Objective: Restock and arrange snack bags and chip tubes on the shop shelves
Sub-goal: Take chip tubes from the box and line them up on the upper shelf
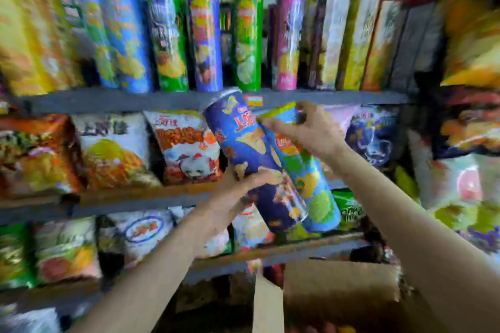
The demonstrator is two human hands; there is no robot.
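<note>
My left hand [232, 197] grips a dark blue chip tube [243, 149] around its lower half, tilted with its top leaning left toward the upper shelf edge. My right hand [305, 127] holds the top of a light blue and green chip tube [311, 184], which lies against the dark blue one on its right. Both tubes hang in front of the middle shelf. Above them a row of upright chip tubes [205, 40] in blue, green, purple and pink stands on the top shelf [108, 101]. The picture is blurred.
Snack bags [186, 146] fill the middle shelf and more bags [65, 249] the lower one. Tall boxes [357, 43] stand right of the tubes. Bags hang at the far right [470, 48]. An open cardboard box [338, 289] sits below, in front of me.
</note>
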